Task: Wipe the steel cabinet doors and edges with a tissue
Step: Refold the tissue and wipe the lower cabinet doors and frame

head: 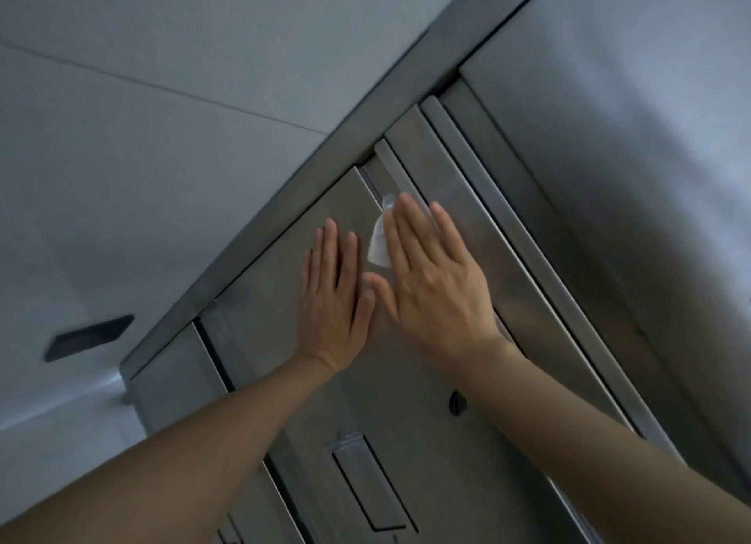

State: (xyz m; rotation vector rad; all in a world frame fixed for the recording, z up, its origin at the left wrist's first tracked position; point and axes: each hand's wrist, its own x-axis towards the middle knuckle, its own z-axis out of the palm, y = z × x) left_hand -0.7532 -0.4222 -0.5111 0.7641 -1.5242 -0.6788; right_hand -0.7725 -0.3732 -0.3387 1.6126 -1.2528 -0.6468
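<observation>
The small white crumpled tissue [380, 240] lies flat against the upper part of the brushed grey steel cabinet door [284, 259], just beside the vertical seam where that door meets the neighbouring steel door [479, 234]. Only its left portion shows; the rest is covered by the right hand [430, 275].

The right hand lies over the tissue with its fingers [406, 226] straight and together, palm toward the metal. It pinches nothing: the tissue appears held only by flat pressure, which suits wiping, since a spread palm keeps the whole sheet in contact with the panel.

The left hand [333, 295] is also flat on the same door, fingers extended, holding nothing. Its thumb sits close to the right thumb (whether they touch cannot be told). It is judged to be there as a brace, steadying the door while the other hand presses.

Both bare forearms reach upward from the bottom corners, and the view looks steeply up; the hands are near the steel top frame rail [309, 169], which suggests the upper door area and seam edge are the section in hand.

Lower on the door are a recessed rectangular steel handle [365, 486] and a small dark round lock [457, 403]. Above the rail is a pale grey ceiling [142, 137] with a dark rectangular slot [89, 338].
</observation>
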